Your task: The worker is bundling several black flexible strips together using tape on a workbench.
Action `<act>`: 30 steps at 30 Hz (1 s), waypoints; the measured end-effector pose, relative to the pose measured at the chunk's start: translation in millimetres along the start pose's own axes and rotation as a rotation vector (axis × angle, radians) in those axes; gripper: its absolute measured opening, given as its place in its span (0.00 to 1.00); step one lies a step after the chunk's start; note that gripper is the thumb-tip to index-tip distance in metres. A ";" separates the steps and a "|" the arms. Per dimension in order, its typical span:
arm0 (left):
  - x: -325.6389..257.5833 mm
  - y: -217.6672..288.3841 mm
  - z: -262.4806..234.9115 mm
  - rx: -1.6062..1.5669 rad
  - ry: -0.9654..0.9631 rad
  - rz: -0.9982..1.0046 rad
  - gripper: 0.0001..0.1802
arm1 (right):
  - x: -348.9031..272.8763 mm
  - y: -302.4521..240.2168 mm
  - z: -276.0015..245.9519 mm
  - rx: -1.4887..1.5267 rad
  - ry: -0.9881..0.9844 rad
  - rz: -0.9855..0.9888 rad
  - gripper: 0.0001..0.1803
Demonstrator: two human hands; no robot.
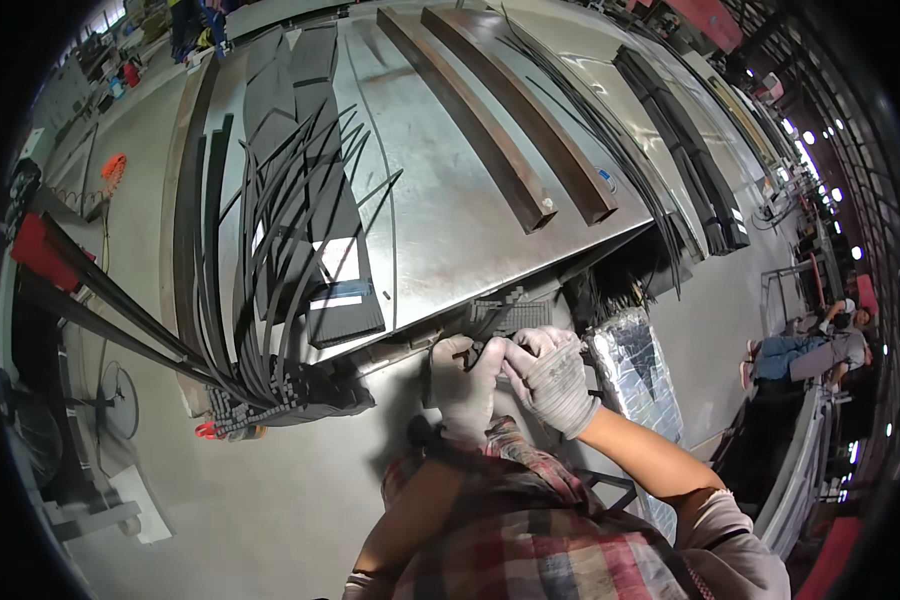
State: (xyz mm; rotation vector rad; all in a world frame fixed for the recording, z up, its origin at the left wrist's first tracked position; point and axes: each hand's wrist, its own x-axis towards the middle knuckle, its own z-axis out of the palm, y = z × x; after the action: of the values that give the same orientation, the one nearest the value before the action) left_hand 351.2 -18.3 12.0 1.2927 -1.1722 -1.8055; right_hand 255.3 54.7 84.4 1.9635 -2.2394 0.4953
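Note:
My left hand (463,390), in a pale work glove, is closed with fingers curled round a small dark piece (467,356), whose shape is mostly hidden. Beside it, thumbs almost touching, my right hand (552,378) in a matching glove is pinched; what its fingers hold, if anything, is hidden. Both hands are in front of my body at the near edge of a metal-topped table (440,210). Just past my fingers shows a stack of grey strip ends (519,317) under the table edge.
Long black strips (260,240) lie in a bundle on the left, curving over the table edge. Two rusty steel bars (510,170) cross the tabletop. A foil-wrapped bundle (635,365) stands right of my hands. More black strips (680,150) lie farther right; a seated person (810,350) is beyond.

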 end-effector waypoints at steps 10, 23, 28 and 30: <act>8.8 -12.9 2.8 -0.063 -0.002 0.039 0.19 | 16.8 21.8 9.4 0.090 -0.095 0.090 0.16; 8.6 -11.6 -4.6 0.182 0.037 0.144 0.21 | 40.0 23.9 -5.4 0.020 -0.462 0.025 0.15; 4.1 -6.3 -9.5 0.253 0.004 0.253 0.18 | 75.9 30.9 -20.1 0.141 -0.780 0.120 0.15; 4.8 -11.0 -9.6 0.257 -0.003 0.259 0.17 | 82.9 37.8 -11.5 0.129 -0.784 0.120 0.16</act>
State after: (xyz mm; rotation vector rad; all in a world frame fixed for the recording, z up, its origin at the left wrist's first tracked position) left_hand 358.9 -20.8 -1.2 1.2101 -1.5364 -1.5079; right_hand 204.4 -15.7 114.2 2.3899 -2.8217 -0.1806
